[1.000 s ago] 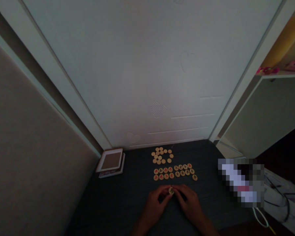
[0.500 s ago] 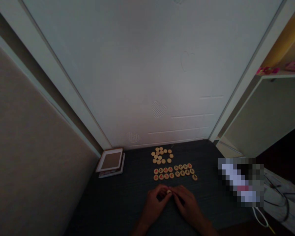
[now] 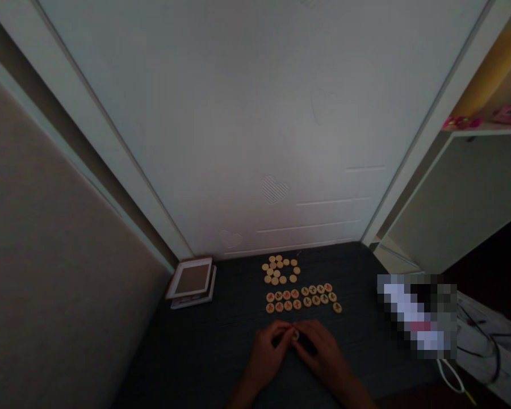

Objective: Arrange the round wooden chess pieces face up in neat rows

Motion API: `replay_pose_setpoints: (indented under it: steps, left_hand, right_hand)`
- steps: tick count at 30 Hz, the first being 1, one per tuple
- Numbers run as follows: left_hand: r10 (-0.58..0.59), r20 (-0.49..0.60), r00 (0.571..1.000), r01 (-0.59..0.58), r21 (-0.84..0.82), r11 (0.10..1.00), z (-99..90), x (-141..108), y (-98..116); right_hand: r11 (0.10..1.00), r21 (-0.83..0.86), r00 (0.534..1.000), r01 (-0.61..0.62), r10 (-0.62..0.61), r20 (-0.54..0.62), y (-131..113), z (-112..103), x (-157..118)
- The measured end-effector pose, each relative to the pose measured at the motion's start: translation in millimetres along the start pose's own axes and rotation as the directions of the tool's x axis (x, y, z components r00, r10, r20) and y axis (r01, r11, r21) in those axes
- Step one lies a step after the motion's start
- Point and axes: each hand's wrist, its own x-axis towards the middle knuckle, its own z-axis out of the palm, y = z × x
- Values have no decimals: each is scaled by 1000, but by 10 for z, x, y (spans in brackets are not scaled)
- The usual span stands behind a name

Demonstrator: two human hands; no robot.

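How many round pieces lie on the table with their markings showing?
17: eight in the far row, eight in the near row, and a lone piece in front of its right end. The left hand and right hand hold another piece, partly covered.

Red and black Chinese characters mark the round pieces (image 3: 288,305) at five o'clock from the view's centre. None reads clearly at this size.

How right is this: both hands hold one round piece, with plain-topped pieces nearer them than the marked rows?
The order is wrong: the head view shows the plain-topped pieces beyond the marked rows, farther from the left hand and right hand.
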Motion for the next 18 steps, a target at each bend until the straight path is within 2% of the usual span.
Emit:
replay_pose_setpoints:
  steps: [9, 18]
  left_hand:
    - [31, 37, 999, -30, -16, 999, -30, -17, 56]
    - [17, 27, 999, -18, 40, 999, -28, -36, 21]
  right_hand:
    - [1000, -28, 997, 8, -10, -71, -18, -7, 5]
    - [997, -30, 989, -77, 72, -133, 20, -73, -15]
